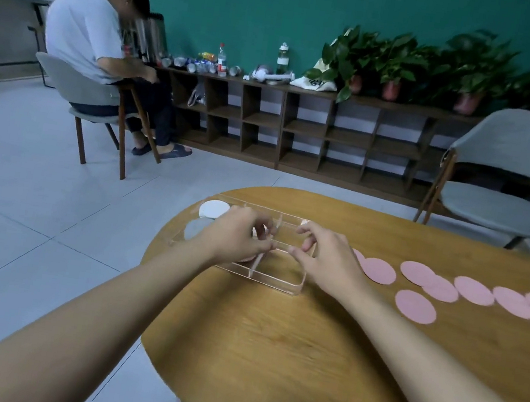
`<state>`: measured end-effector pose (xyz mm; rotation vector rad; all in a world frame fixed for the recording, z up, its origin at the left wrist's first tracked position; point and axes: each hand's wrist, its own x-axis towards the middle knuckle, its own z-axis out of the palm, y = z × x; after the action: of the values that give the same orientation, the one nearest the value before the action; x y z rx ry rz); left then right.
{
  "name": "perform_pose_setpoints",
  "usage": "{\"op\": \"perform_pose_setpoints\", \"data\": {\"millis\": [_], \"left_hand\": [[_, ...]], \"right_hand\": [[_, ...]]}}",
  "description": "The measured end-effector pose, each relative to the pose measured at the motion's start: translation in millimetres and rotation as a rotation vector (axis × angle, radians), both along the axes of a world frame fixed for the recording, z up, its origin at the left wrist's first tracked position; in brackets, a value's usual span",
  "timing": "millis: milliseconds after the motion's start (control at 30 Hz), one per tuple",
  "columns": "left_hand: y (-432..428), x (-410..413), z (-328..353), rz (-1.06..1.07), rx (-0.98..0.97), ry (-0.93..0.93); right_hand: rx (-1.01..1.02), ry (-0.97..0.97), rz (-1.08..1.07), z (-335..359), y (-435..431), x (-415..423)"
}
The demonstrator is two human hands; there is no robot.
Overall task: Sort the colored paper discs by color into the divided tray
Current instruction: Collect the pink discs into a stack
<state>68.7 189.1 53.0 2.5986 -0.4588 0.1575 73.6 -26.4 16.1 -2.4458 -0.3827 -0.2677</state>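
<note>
left grip (237, 238): over the left half of the tray, fingers curled in toward a thin pale strip (262, 252) standing on edge in there. It's pretty blurry, so I honestly can't tell if it's pinching the strip or just touching it. Also can't tell if that strip is a divider or a disc on edge.
right grip (326, 261): over the tray's right end, fingers loosely bent and spread, tips at the tray's middle wall. Nothing in it as far as I can see, so released.
tray (278, 284): clear plastic, divided, sitting on the bench right under both grips.
white discs (214, 208): two of them, just left of the left grip at the tray's far left end. They look to be inside the end compartments, and the nearer one is partly behind the wrist.
pink bit (245, 260): peeks out from under the left grip, inside the tray. Can't make out more than that.
pink discs (378, 270): a row lying flat on the bench, running off to the right of the right grip. A few overlap, and the closest one is partly hidden behind that grip. One more sits on its own, nearer to me than the row.
bench (268, 356): wood, rounded end on the left-grip side.
background: well beyond both grips, a person (85, 33) sits on a chair (77, 86) off to the left. A low shelf (301, 130) with plants (398, 59) on top runs along a green wall.
</note>
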Motion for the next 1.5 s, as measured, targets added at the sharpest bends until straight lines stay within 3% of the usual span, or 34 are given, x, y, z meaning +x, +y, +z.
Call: {"op": "perform_pose_setpoints", "data": {"millis": [567,867,1000,1300,1500], "left_hand": [[-224.1,-10.0,-80.7,-0.288,-0.084,-0.025],[-248.8,3.4,-112.5,-0.260,-0.122,-0.099],[-245.7,3.8,-109.5,-0.374,-0.069,-0.179],[-250.9,0.2,-103.9,-0.301,-0.374,-0.206],[-235.3,22.9,-123.2,-0.072,-0.018,-0.052]], "right_hand": [[-0.015,0.028,-0.275,-50.5,-226.6,-84.0],[0.006,0.040,-0.198,-65.3,-244.3,-71.2],[-0.040,0.027,-0.152,-68.3,-246.6,-66.2],[0.227,-0.024,-0.174,-75.2,-243.8,-65.4],[0.356,0.001,-0.194,-81.0,-249.1,-61.7]]}}
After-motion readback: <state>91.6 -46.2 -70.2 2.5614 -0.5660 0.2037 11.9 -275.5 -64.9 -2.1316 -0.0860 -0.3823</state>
